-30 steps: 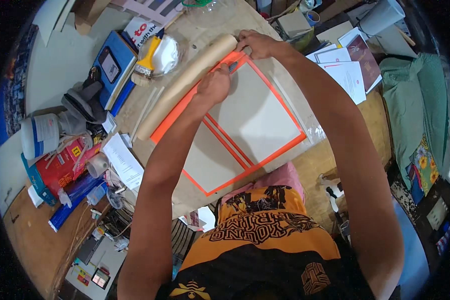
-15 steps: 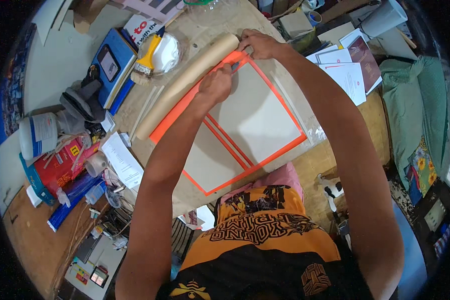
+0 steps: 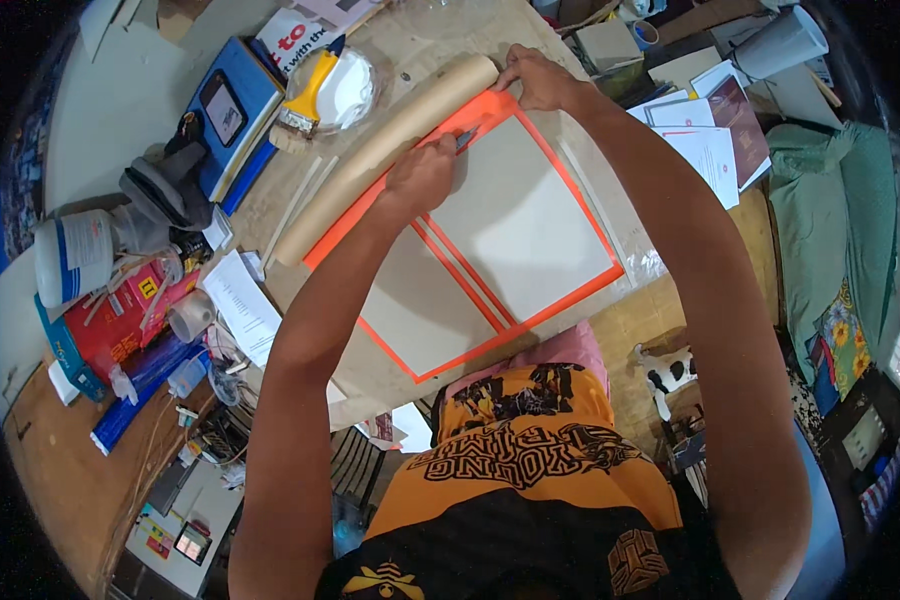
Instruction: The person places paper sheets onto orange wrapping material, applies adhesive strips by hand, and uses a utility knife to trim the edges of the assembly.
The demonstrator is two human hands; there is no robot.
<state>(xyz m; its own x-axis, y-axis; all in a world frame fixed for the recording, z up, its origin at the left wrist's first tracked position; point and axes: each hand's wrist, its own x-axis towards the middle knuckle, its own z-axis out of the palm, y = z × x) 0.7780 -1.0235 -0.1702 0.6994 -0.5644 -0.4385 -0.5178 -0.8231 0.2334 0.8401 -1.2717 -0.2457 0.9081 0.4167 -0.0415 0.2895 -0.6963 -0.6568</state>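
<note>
A roll of orange sheet with a tan back (image 3: 390,150) lies slantwise on the table. From it the orange sheet (image 3: 570,290) spreads under two grey boards, the left board (image 3: 410,310) and the right board (image 3: 530,215), with a narrow grey strip between them. My left hand (image 3: 420,178) is closed around a small grey cutter (image 3: 466,138), its tip over the orange band beside the roll. At the roll's far right end, my right hand (image 3: 540,80) pinches the sheet's edge with thumb and fingers; the exact grip is partly hidden.
Beyond the roll, a yellow-handled brush (image 3: 315,90) rests across a tub of white paste (image 3: 350,90). A phone (image 3: 223,108) lies on a blue book at left. Papers (image 3: 700,150) lie at right. A black-and-white animal (image 3: 665,375) is on the floor.
My left hand has drawn the cutter slightly left and nearer along the orange band. My right hand stays at the roll's end. The whole view has shifted a little.
</note>
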